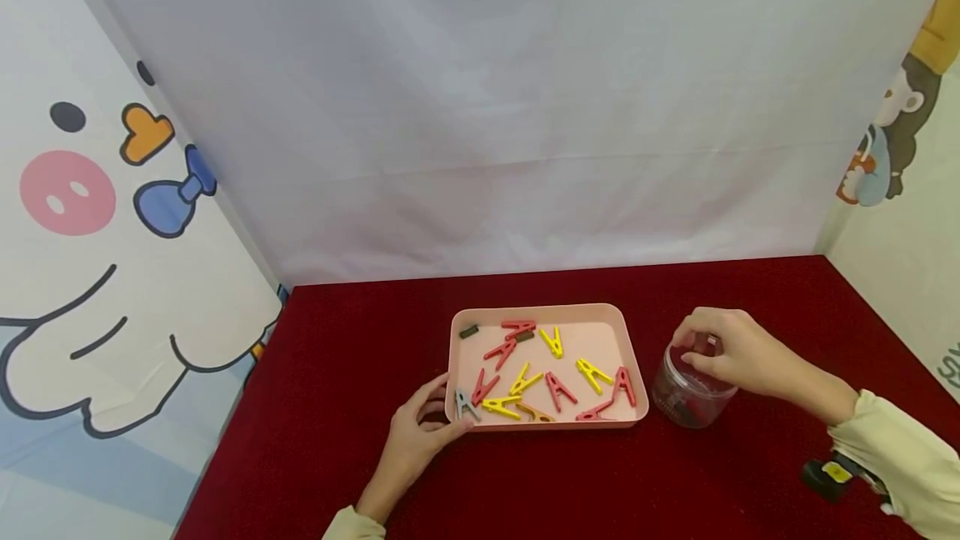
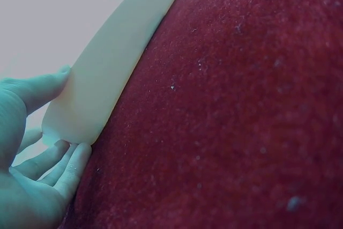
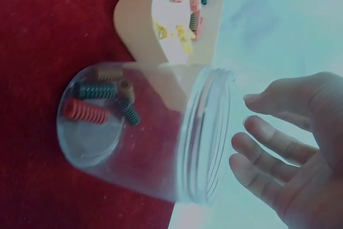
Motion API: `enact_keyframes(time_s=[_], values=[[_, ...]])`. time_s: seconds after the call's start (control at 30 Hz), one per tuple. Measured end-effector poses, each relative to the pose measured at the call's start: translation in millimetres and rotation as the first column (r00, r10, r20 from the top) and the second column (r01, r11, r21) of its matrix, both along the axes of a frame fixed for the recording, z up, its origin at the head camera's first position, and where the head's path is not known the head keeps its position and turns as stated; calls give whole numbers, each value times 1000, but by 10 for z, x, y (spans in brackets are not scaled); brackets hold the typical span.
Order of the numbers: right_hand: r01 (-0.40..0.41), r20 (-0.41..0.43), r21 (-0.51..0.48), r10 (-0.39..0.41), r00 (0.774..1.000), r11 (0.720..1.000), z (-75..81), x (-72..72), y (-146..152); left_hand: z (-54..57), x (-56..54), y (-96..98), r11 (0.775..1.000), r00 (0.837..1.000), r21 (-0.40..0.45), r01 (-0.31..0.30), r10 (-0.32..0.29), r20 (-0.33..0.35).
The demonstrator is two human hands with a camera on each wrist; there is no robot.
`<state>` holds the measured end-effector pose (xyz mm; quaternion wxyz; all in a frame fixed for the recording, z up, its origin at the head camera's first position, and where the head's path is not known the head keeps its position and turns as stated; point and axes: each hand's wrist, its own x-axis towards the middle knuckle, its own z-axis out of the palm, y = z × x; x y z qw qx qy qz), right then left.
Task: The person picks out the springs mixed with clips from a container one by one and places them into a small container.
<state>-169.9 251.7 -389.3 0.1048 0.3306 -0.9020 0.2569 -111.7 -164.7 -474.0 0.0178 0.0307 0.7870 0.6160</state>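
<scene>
My left hand (image 1: 411,437) holds the near-left corner of a shallow pink tray (image 1: 611,338), thumb at the front rim and fingers against the side. Inside the tray lie several red clothespins (image 1: 558,390) and yellow clothespins (image 1: 553,343), with a grey clothespin (image 1: 465,407) near that corner. A dark green spring (image 1: 468,331) and a brownish spring (image 1: 524,337) lie toward the tray's back. My right hand (image 1: 729,347) hovers at the mouth of a clear plastic jar (image 3: 144,175), fingers loosely bent and nothing between them. On the jar's bottom rest several springs, including a red spring (image 3: 86,111).
A dark red cloth (image 1: 555,482) covers the table under the tray and jar. White fabric (image 1: 487,107) hangs behind it, and printed cartoon panels (image 1: 67,273) stand at the sides. The jar stands just right of the tray.
</scene>
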Motion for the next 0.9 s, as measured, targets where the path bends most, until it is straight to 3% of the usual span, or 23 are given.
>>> enact_keyframes(time_s=[0.23, 0.5, 0.9], values=[[-10, -10, -46, 9, 1000, 999, 47, -37, -162, -4, 2, -10, 1000, 1000, 2, 1, -1, 3], [6, 35, -41, -5, 999, 999, 111, -109, -361, -3, 11, -11, 1000, 1000, -9, 1, -1, -2], [22, 86, -63, -16, 996, 998, 91, -190, -522, -8, 11, -5, 1000, 1000, -21, -12, 11, -23]])
